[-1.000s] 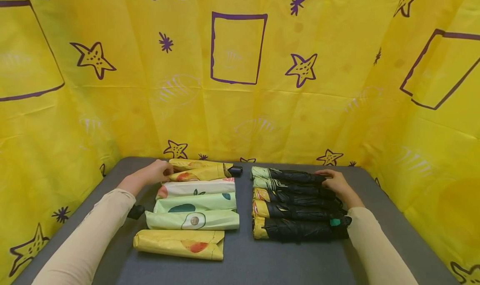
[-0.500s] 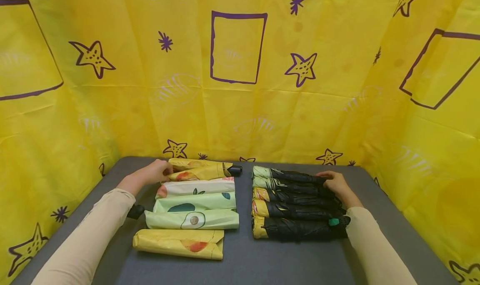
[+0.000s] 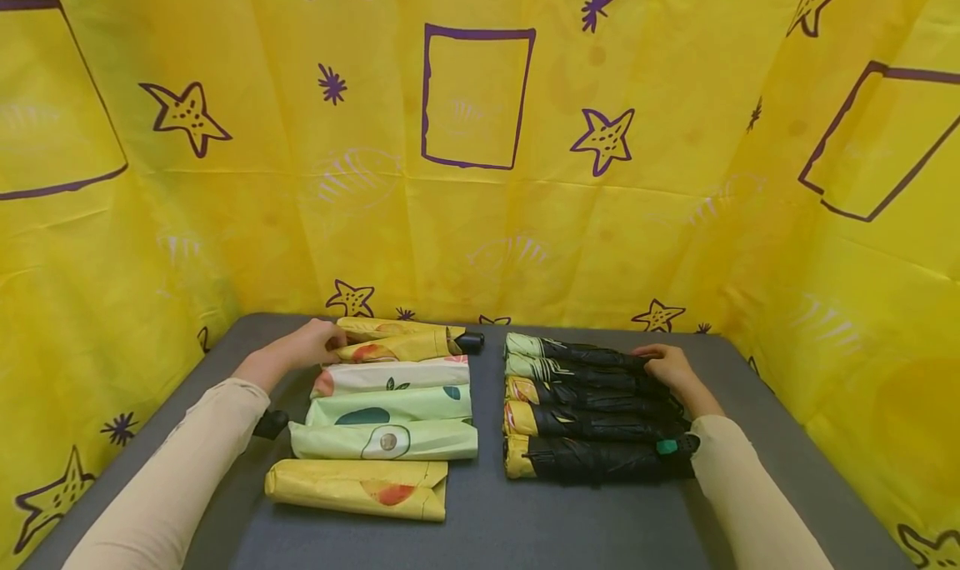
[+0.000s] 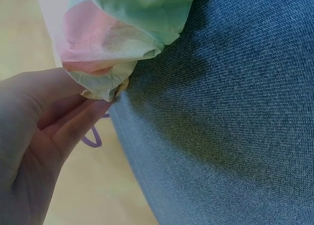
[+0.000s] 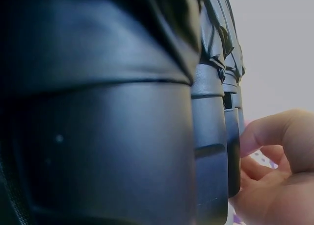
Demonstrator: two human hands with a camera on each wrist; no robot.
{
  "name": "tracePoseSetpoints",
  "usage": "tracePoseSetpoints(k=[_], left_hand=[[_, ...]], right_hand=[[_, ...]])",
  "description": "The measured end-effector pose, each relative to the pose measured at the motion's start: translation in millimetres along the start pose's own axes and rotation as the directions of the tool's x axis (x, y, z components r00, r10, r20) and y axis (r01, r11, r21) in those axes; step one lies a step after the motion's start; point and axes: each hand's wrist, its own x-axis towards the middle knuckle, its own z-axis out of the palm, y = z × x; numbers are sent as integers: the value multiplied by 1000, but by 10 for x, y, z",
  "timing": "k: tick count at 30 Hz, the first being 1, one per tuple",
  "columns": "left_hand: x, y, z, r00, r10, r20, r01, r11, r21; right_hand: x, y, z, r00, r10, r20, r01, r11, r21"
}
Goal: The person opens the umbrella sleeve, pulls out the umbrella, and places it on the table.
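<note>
My left hand point(image 3: 311, 345) pinches the left end of a yellow fruit-print umbrella point(image 3: 405, 347) in the far part of the left row. In the left wrist view its fingertips sit behind a pink-and-white print fabric end point(image 4: 93, 38), partly hidden. My right hand point(image 3: 672, 368) holds the handle end of the farthest black folded umbrella point(image 3: 592, 352) in the right row, its tip pale green. The right wrist view shows my thumb point(image 5: 267, 132) against the far handles, with nearer black handles point(image 5: 108, 146) large in front. What the fingertips touch there is partly hidden.
Below lie a white print piece point(image 3: 420, 376), green ones point(image 3: 450, 441) and a separate yellow one point(image 3: 337, 482). Black handles poke out at the row's left point(image 3: 272, 424) and right point(image 3: 471, 342). Several black umbrellas point(image 3: 600, 457) lie side by side. Yellow curtains point(image 3: 480, 245) surround the grey table point(image 3: 525, 528).
Both hands stay nearly in place. My right hand shifts very slightly left; the far umbrellas of the right row move slightly right at their tips.
</note>
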Motion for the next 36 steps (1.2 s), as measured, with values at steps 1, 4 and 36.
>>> tracePoseSetpoints(k=[1,4,36], left_hand=[[-1,0,4,1000,-3,-5,3,1000,-2],[-9,-2,16,1000,11,-23,-11,1000,0],[-16,-8,-101,990,-66,-126,63,998,-23]], right_hand=[[-1,-5,0,1000,3,1,-3,1000,-1],[-19,-37,-5,1000,8,5,-8,1000,-14],[185,-854,796,974,-112,-196,143,978,153]])
